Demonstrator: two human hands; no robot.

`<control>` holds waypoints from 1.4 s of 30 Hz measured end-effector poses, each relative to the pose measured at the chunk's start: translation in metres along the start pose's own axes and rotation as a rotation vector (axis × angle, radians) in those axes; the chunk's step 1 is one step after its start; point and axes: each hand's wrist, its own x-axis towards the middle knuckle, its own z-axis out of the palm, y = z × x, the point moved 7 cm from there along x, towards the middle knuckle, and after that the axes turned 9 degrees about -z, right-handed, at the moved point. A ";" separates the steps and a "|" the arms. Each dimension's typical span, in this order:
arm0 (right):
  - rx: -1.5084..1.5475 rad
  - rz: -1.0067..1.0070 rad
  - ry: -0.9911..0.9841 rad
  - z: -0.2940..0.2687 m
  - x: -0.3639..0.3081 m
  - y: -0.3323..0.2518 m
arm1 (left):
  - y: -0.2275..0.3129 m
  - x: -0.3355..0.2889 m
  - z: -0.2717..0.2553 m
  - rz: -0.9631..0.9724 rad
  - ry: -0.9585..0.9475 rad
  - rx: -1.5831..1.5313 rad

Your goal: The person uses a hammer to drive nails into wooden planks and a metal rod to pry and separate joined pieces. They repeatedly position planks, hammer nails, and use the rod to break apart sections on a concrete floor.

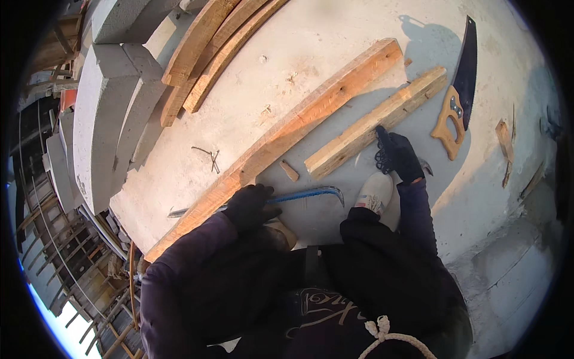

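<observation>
My left hand, in a dark glove, closes around the middle of a blue pry bar. The bar lies across a long wooden beam, its hooked end over the floor to the right. My right hand, gloved too, has its index finger stretched out against the near edge of a shorter wooden piece; its other fingers are bent and it grips nothing I can see. Beside that wrist a curved metal claw shows, the rest of that tool hidden.
A handsaw with a wooden handle lies at the right. Curved-looking boards and pale blocks are stacked at the left, near a drop beyond the floor's edge. Bent nails and wood scraps litter the concrete floor.
</observation>
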 end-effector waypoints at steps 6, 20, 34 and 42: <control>0.516 0.543 -0.117 -0.009 0.006 -0.045 | 0.016 0.018 -0.031 0.065 0.074 0.109; 0.362 0.529 0.236 -0.043 -0.035 0.003 | 0.034 0.039 0.027 0.016 0.158 0.202; 0.957 0.887 0.243 -0.050 0.011 0.082 | 0.132 0.000 -0.093 -0.415 0.020 -0.086; 0.843 0.815 0.224 -0.050 -0.002 0.109 | 0.247 0.027 -0.180 -0.259 0.091 0.292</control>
